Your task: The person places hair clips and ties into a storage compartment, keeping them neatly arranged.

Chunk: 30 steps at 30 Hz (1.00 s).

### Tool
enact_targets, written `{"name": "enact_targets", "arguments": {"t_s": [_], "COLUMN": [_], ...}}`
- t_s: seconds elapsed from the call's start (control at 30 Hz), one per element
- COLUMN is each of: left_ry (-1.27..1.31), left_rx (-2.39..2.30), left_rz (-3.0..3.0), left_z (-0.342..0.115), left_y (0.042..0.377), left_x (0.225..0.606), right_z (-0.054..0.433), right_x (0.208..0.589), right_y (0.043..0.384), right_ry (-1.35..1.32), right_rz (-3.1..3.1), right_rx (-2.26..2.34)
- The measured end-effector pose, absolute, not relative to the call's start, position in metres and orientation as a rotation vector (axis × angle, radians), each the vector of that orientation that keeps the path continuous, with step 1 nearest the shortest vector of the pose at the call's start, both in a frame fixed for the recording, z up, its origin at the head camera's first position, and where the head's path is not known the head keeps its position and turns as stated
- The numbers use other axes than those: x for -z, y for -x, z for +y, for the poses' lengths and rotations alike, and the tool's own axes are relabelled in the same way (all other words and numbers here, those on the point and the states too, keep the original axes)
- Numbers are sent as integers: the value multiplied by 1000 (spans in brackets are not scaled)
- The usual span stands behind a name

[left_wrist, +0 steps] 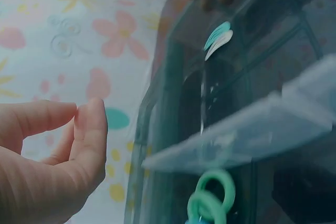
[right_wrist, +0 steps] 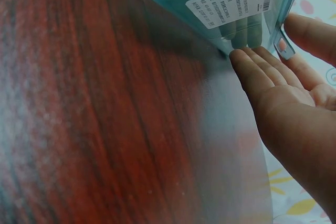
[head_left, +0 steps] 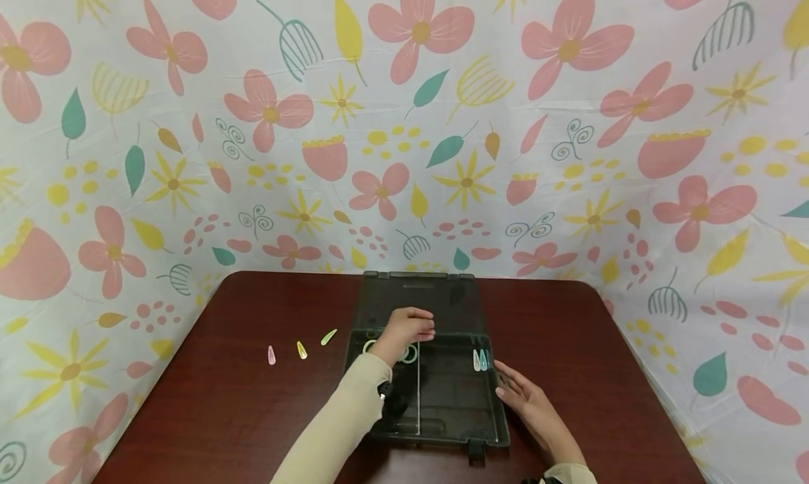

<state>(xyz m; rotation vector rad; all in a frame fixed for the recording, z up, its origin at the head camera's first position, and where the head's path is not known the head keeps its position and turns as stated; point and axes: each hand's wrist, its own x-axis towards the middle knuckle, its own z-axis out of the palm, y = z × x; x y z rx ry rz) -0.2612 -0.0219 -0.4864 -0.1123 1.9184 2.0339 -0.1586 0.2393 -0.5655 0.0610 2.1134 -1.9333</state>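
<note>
Over the dark see-through plastic box (head_left: 455,417), my left hand (head_left: 407,329) hovers with loosely bent fingers. In the left wrist view its thumb tip meets the fingertips, and nothing shows between them. My right hand (head_left: 534,403) rests straight fingers against the box's right wall, thumb near the rim. Inside the right compartment, a white snap hair clip (head_left: 477,360) and a turquoise snap hair clip (head_left: 484,360) lie side by side. Green hair ties (left_wrist: 212,198) sit in the left compartment, partly hidden by my left hand in the head view.
A clear divider (head_left: 418,393) splits the box; its lid (head_left: 420,301) lies folded back. Left of it on the reddish-brown table (head_left: 208,414) lie a pink hair clip (head_left: 272,355), a yellow one (head_left: 302,350) and a yellow-green one (head_left: 329,337). A flowered cloth (head_left: 404,133) hangs behind.
</note>
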Motion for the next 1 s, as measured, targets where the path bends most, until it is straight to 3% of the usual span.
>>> {"name": "enact_targets", "arguments": {"t_s": [0.53,1.0], "left_ry": [280,484], "left_rx": [-2304,-2398], "left_rz": [1956,2237], "left_z": [-109,-193], "left_y": [265,254], "left_x": [480,521], "right_z": [240,240], "right_x": [567,567], "right_y": [158,159], "right_ry": [-84,-73], "right_rz": [2108,2112], "right_rx": [1937,1934]}}
